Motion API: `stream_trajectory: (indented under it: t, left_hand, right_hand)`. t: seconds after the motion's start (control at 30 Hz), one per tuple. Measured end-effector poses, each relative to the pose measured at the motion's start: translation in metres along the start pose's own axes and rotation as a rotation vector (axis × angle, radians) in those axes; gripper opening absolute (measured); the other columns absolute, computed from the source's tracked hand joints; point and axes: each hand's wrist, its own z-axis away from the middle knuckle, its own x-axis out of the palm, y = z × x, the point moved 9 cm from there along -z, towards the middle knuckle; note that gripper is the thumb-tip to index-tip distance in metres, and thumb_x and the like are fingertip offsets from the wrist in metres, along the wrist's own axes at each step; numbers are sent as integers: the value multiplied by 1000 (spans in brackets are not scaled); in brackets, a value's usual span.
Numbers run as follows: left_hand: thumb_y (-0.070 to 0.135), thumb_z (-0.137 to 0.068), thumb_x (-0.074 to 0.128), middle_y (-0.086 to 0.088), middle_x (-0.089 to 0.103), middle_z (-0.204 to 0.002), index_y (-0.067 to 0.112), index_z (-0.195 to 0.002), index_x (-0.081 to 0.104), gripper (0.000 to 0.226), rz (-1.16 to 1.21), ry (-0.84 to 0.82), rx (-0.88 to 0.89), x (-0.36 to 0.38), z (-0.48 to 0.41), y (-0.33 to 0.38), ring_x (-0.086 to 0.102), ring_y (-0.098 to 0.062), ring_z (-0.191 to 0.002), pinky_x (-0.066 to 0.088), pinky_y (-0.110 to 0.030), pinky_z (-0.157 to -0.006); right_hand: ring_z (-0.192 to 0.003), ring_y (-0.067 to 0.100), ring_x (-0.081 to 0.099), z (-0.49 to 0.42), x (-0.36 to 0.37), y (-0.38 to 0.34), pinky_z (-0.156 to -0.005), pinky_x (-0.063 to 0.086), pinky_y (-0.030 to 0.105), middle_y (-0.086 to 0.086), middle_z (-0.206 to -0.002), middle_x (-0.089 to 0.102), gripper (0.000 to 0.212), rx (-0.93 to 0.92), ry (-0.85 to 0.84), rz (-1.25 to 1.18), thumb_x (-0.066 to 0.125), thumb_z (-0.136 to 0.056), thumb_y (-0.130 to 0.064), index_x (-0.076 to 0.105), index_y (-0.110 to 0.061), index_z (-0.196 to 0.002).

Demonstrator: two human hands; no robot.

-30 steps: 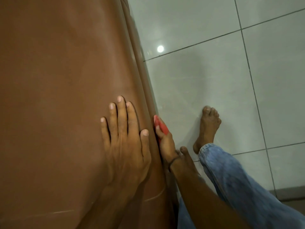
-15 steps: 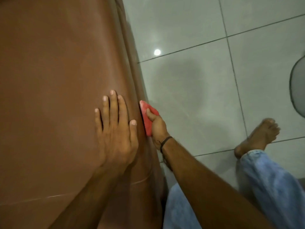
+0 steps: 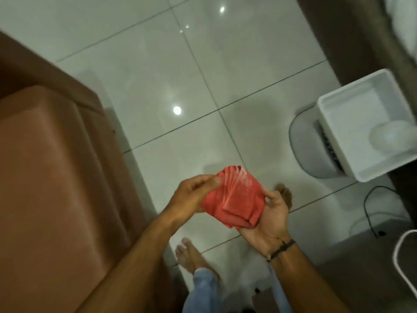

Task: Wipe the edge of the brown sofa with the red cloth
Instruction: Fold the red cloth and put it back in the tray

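Observation:
The brown sofa [image 3: 52, 177] fills the left side, its edge running down from upper left to the bottom centre. The red cloth [image 3: 234, 199], folded into a thick wad, is held over the tiled floor to the right of the sofa, clear of it. My left hand [image 3: 191, 195] pinches the cloth's left side with thumb and fingers. Cupped palm-up under the cloth's right side is my right hand [image 3: 270, 220], with a dark band on its wrist. Neither hand touches the sofa.
Glossy white floor tiles [image 3: 158, 75] lie right of the sofa. A white square bin [image 3: 334, 141] and a grey round stool stand at the right, with a black cable [image 3: 370, 211] on the floor. My bare feet and jeans [image 3: 203, 288] are below the hands.
Both hands have left the sofa. The cloth, earlier pressed on the sofa's edge by my right hand, is now held in both hands over the floor. The view has swung right.

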Motion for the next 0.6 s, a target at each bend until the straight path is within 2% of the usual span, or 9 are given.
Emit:
stream_trajectory:
  t: [0.03,0.07,0.1,0.17,0.23,0.37,0.43,0.5,0.6]
  left_hand:
    - [34,-93,78,8,81,-101,31,-110,80,18,-46,-37,21,27,-8,17,78,-15,-100,68,-39,-86]
    - [32,-88,83,7,81,-103,30,-114,79,26,-98,-64,45,52,-17,34,78,-13,-102,68,-38,-86]
    - [30,-84,88,7,80,-106,29,-118,78,35,-142,-93,68,79,-27,50,77,-13,-103,68,-36,-87]
    - [29,-78,93,4,78,-112,28,-123,76,48,-228,-142,100,130,-50,79,74,-14,-106,67,-35,-88]
    - [27,-76,95,2,75,-117,26,-128,73,56,-323,-173,127,179,-80,104,71,-13,-106,65,-31,-87]
    - [26,-75,91,3,73,-121,25,-128,72,57,-546,-143,216,259,-140,153,69,-21,-114,61,-44,-99]
    - [21,-81,85,6,70,-115,27,-127,71,49,-673,-147,244,301,-167,177,70,-22,-112,60,-43,-101]
    - [18,-86,78,5,71,-112,31,-129,69,45,-816,-150,263,340,-193,195,71,-24,-109,59,-40,-100]
    - [16,-90,67,-2,74,-127,29,-131,68,43,-985,-120,310,382,-227,204,71,-29,-112,62,-45,-96]
  right_hand:
    - [-77,27,84,3,-8,-28,-86,57,41,14,-95,86,67,-35,36,-23,30,-104,-35,89,-19,-78]
    - [-81,28,83,3,-20,-53,-89,58,44,15,-97,86,59,-73,82,-50,34,-102,-31,87,-14,-81]
    - [-93,34,80,2,-31,-78,-96,58,51,22,-114,82,45,-99,97,-81,43,-94,-29,81,-6,-100]
    - [-112,42,69,0,-51,-126,-104,54,57,30,-140,67,60,-166,151,-116,50,-80,-26,63,0,-133]
    - [-122,45,64,-3,-70,-173,-104,54,58,31,-145,63,60,-183,202,-100,39,-92,-19,57,4,-144]
    - [-145,51,54,-23,-110,-259,-126,38,67,34,-151,60,40,-282,301,3,38,-103,-9,67,-6,-131]
    - [-139,47,60,-40,-133,-291,-123,43,61,29,-141,68,32,-306,338,43,47,-104,-9,70,-9,-126]
    - [-126,38,66,-51,-152,-320,-111,54,51,21,-122,75,23,-307,433,63,55,-103,-6,73,-10,-117]
    - [-125,35,70,-82,-183,-343,-107,59,53,19,-127,76,13,-251,531,54,65,-101,-7,76,-12,-101]
